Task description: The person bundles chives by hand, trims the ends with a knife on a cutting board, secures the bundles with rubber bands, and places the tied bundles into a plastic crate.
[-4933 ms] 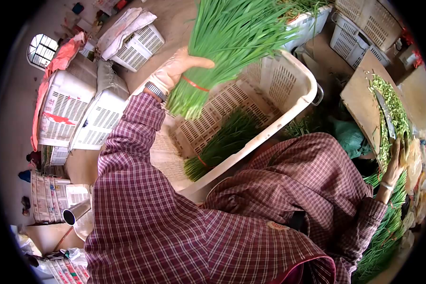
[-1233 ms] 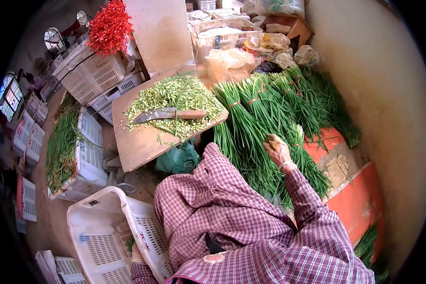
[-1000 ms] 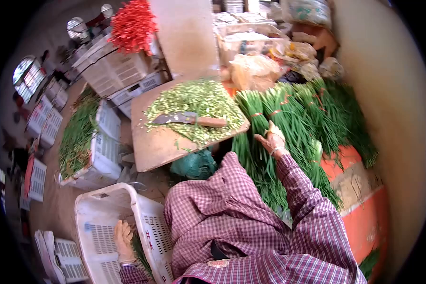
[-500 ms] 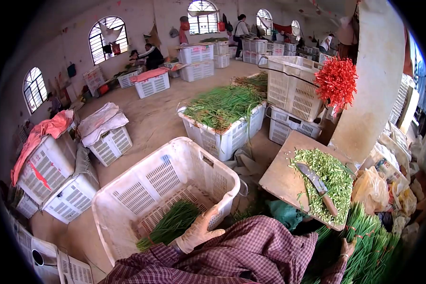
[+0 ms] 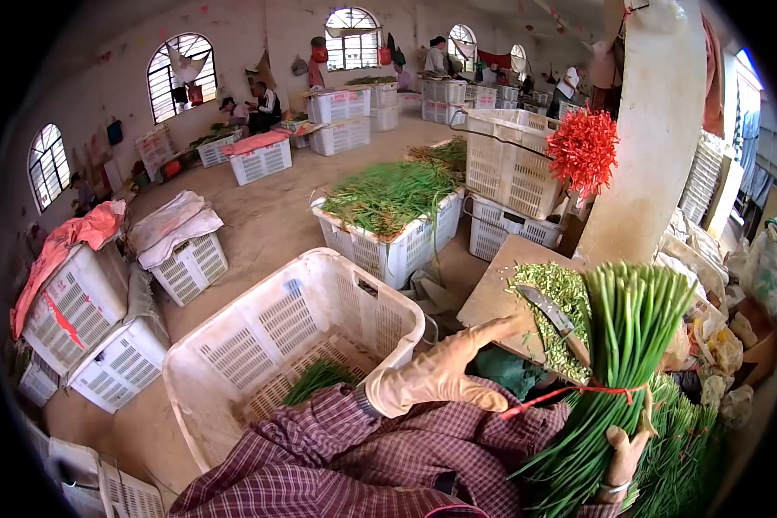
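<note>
My right hand [image 5: 628, 453] is wrapped around a large bunch of green stalks [image 5: 634, 324] that looks like chives. The bunch stands nearly upright at my right side, pale cut ends up and thin green ends hanging down. A red tie [image 5: 613, 388] circles its middle, and a loose tail points left. My left hand [image 5: 440, 371], in a pale glove, has thumb and fingers spread over my lap; its lower fingertips are right at the end of that tail. To its left, a white crate [image 5: 293, 319] holds a smaller green bunch [image 5: 321, 382], partly hidden by my sleeve.
A board [image 5: 492, 298] with chopped green pieces [image 5: 535, 281] and a knife [image 5: 554, 312] lies behind the bunch. More tied bunches [image 5: 678, 449] lie at lower right. Red ties [image 5: 582, 151] hang by a pillar [image 5: 652, 129]. A filled crate [image 5: 388, 246] stands ahead; people work farther back.
My right hand has lifted a tied bunch from the lower-right pile. My left hand has moved right, out from over the crate, toward the bunch. The view has turned slightly right.
</note>
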### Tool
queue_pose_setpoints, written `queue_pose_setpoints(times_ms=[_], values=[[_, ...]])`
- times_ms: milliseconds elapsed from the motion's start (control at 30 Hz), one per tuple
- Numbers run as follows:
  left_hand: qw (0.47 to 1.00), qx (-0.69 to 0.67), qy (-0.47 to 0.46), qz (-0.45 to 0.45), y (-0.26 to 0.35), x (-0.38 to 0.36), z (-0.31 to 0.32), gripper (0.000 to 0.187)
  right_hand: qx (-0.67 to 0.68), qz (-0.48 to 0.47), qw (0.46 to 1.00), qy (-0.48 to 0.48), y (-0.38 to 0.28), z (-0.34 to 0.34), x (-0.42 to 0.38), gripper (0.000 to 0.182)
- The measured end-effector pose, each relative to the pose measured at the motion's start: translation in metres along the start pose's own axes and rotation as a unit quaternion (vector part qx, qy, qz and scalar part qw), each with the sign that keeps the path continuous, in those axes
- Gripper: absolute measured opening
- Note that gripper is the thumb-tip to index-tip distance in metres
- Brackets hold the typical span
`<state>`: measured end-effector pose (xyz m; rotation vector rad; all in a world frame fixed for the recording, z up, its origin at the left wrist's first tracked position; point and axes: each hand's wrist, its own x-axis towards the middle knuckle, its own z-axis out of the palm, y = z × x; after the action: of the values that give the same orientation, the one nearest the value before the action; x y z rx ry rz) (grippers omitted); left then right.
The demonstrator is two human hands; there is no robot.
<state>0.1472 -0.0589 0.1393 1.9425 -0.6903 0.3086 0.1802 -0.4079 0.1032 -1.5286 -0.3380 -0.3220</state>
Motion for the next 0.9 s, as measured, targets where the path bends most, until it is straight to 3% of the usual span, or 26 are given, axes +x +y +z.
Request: queue_pose_setpoints(times_ms=[67,133,167,233,300,433,467,500,533,567,633,667,700,767,800,900], values=[[0.943,-0.303,-0.024,-0.135,0.038,0.009,0.0,0.112,0.103,-0.001,0.993,-0.059,-0.022,0.046,0.005,0.1],[0.982,-0.185,-0.028,-0.001,0.034,0.023,-0.007,0.112,0.167,0.04,0.975,-0.138,-0.048,0.092,0.01,0.105],[0.977,-0.212,-0.015,-0.016,0.036,0.022,-0.014,0.11,0.189,0.058,0.963,-0.182,-0.059,0.111,0.014,0.105],[0.961,-0.272,0.018,-0.037,0.043,0.018,-0.027,0.103,0.178,-0.008,0.943,-0.282,-0.05,0.15,0.025,0.095],[0.939,-0.327,0.08,-0.073,0.053,0.01,-0.052,0.085,0.255,0.046,0.898,-0.355,-0.062,0.185,0.025,0.083],[0.902,-0.359,0.14,-0.193,0.054,0.001,-0.083,0.08,0.099,-0.073,0.91,-0.397,-0.013,0.228,0.026,0.08],[0.902,-0.362,0.131,-0.194,0.051,0.002,-0.094,0.08,-0.003,-0.181,0.903,-0.389,0.008,0.222,0.035,0.072],[0.928,-0.281,0.107,-0.219,0.047,0.006,-0.106,0.08,-0.1,-0.286,0.883,-0.358,0.029,0.216,0.044,0.067],[0.946,-0.198,0.082,-0.241,0.042,0.014,-0.113,0.08,-0.146,-0.273,0.893,-0.327,0.046,0.203,0.058,0.056],[0.946,-0.203,0.073,-0.244,0.034,0.025,-0.116,0.08,-0.191,-0.258,0.899,-0.296,0.06,0.187,0.075,0.046],[0.976,-0.007,0.01,-0.218,0.014,0.045,-0.119,0.075,-0.327,-0.086,0.912,-0.233,0.083,0.153,0.112,0.046],[0.983,0.074,-0.013,-0.165,-0.007,0.054,-0.118,0.075,-0.403,-0.132,0.89,-0.169,0.113,0.134,0.13,0.041],[0.981,0.13,-0.046,-0.135,-0.027,0.064,-0.114,0.074,-0.473,-0.177,0.857,-0.102,0.144,0.117,0.145,0.037],[0.955,0.247,-0.097,-0.132,-0.055,0.082,-0.099,0.076,-0.522,-0.167,0.834,-0.068,0.178,0.088,0.165,0.036],[0.963,0.236,-0.082,-0.098,-0.094,0.086,-0.089,0.076,-0.552,-0.133,0.821,-0.063,0.183,0.081,0.167,0.035],[0.936,0.313,-0.12,-0.108,-0.155,0.102,-0.061,0.076,-0.598,-0.084,0.794,-0.07,0.207,0.066,0.17,0.029]])
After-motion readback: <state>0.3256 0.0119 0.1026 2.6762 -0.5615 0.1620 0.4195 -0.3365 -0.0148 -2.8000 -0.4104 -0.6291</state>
